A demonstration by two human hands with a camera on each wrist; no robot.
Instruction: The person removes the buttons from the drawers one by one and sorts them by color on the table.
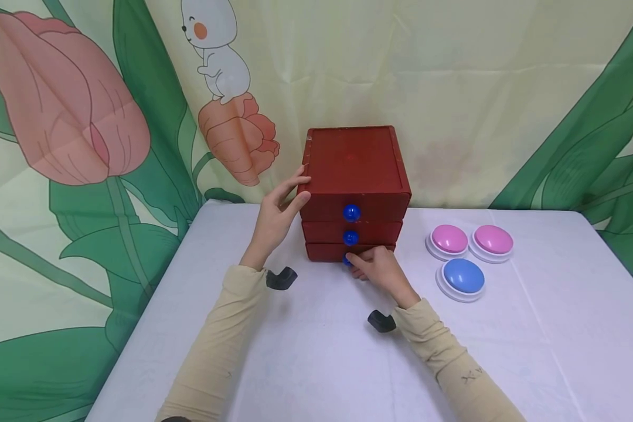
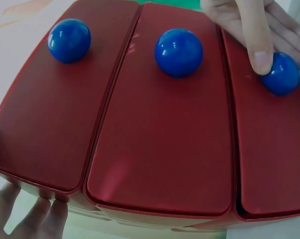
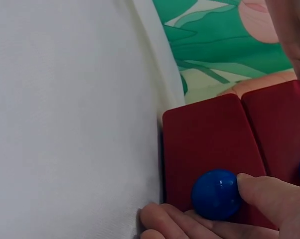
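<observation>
A dark red box of three stacked drawers (image 1: 356,161) stands on the table, each drawer front bearing a round blue knob. My right hand (image 1: 381,271) pinches the bottom drawer's blue knob (image 3: 216,194), thumb on its upper side and fingers beneath. In the left wrist view the thumb also presses on that bottom knob (image 2: 282,74). Against the box's upper left side rests my left hand (image 1: 275,220), fingers fairly straight along the side and thumb near the front edge. The middle knob (image 1: 350,237) and top knob (image 1: 351,212) are untouched. All three drawer fronts sit close to the box.
To the right of the box lie two pink domed buttons (image 1: 450,239) and a blue domed button (image 1: 463,276) on white bases. A white cloth covers the table (image 1: 316,363). Behind the box hangs a printed curtain (image 1: 343,70). Black wrist mounts (image 1: 382,321) protrude near both cuffs.
</observation>
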